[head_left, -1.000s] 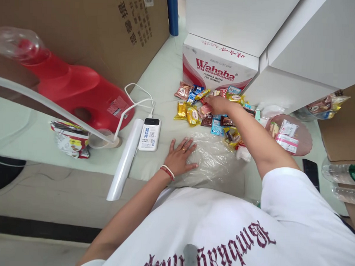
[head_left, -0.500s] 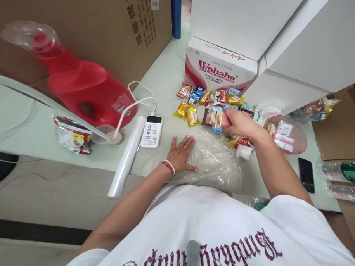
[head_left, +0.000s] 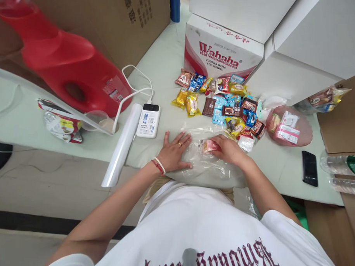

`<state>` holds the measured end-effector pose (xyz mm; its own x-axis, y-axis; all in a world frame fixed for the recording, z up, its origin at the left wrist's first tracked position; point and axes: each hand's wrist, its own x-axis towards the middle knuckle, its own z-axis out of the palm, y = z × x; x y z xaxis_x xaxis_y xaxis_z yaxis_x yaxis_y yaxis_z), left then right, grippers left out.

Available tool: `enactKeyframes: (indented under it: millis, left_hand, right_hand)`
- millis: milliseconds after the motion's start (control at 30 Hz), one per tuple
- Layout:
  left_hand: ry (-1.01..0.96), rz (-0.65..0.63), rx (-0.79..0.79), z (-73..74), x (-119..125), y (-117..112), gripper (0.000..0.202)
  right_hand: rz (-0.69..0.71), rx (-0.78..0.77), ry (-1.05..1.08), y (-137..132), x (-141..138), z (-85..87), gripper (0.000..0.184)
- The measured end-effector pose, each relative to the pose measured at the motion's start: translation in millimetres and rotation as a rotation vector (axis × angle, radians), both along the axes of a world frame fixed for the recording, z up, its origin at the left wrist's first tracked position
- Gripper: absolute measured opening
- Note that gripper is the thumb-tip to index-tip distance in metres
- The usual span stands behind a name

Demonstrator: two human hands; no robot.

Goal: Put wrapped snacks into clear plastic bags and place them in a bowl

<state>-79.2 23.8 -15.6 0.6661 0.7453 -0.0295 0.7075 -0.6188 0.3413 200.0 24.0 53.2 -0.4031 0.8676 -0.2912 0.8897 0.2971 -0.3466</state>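
Observation:
My left hand point(head_left: 175, 153) lies flat, fingers spread, on the left part of a clear plastic bag point(head_left: 198, 170) at the table's near edge. Over the same bag, my right hand point(head_left: 227, 150) grips a small pink wrapped snack point(head_left: 209, 146) between thumb and fingers. Whether the snack touches the plastic I cannot tell. Just beyond the bag is a spread of packaged snacks: yellow-wrapped cakes point(head_left: 192, 105), a dark brown packet point(head_left: 208, 106), light blue packets point(head_left: 218, 116) and a brown cocoa packet point(head_left: 231, 111). A white packet point(head_left: 246, 143) lies right of my right hand.
Behind the snacks stands a Wahaha water carton point(head_left: 221, 53). On the left are a power bank point(head_left: 148, 122) with a white cable, a plastic roll point(head_left: 121, 146) and a red jug point(head_left: 71, 71). A pink bowl point(head_left: 305, 127) and a phone point(head_left: 309, 168) lie right.
My right hand has come back from the snack pile toward me, carrying the pink snack over the clear bag. My left hand stays flat on the bag. The camera view has shifted slightly.

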Motion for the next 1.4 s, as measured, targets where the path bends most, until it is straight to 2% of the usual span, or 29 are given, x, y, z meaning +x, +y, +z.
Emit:
enactKeyframes:
  millis: [167,267,333,467,567,667,767,867,1000,1067,1167,1233,1300,1400]
  left_hand:
    - [0.058,0.021,-0.07,-2.0,-3.6,8.0,0.113]
    - [0.031,0.048,-0.015,4.3,-9.1,13.6,0.098]
    - [-0.015,0.066,0.07,9.3,-14.9,11.9,0.084]
    - [-0.098,0.011,0.152,15.9,-26.0,-4.8,0.062]
    - [-0.174,-0.156,0.081,15.0,-29.1,-23.7,0.052]
    - [-0.22,-0.298,-0.01,7.6,-27.6,-40.1,0.043]
    - [-0.267,-0.237,-0.08,-1.4,-27.3,-43.8,0.026]
    - [-0.34,-0.049,-0.129,-3.2,-28.7,-31.3,0.031]
    - [-0.315,0.206,-0.096,2.2,-18.7,-2.8,0.035]
    - [-0.244,0.341,-0.067,3.4,-7.2,9.6,0.039]
    - [-0.152,0.506,-0.003,1.5,11.7,21.4,0.032]
    - [-0.112,0.587,0.041,-1.0,21.5,25.0,0.021]
    - [-0.104,0.654,0.066,-3.9,27.6,26.3,0.018]
    - [-0.143,0.724,0.067,-6.6,30.7,26.6,0.044]
  right_hand:
    - [0.048,0.027,-0.075,-5.9,-17.6,-3.4,0.049]
    - [0.034,0.003,-0.048,-8.5,-19.9,-4.2,0.058]
    - [-0.008,0.022,0.05,-16.5,-12.0,-1.3,0.066]
    - [-0.057,0.107,0.242,-56.3,20.5,3.3,0.054]
    - [-0.011,0.081,0.245,-96.9,44.9,-9.3,0.054]
    - [-0.092,0.122,0.233,-127.7,58.6,-32.4,0.043]
    - [-0.207,0.155,0.28,-136.3,61.1,-43.2,0.028]
    - [-0.249,0.123,0.35,-119.7,59.6,-31.2,0.03]
    - [-0.283,0.132,0.302,-68.7,61.7,-5.7,0.035]
    - [-0.288,0.137,0.197,-38.6,63.2,1.2,0.034]
    - [-0.249,0.116,-0.103,0.4,59.5,7.5,0.03]
    - [-0.224,0.149,-0.293,19.6,49.3,12.8,0.029]
    - [-0.18,0.225,-0.346,34.5,32.0,17.9,0.03]
    - [-0.05,0.298,-0.265,54.6,-1.1,17.6,0.032]
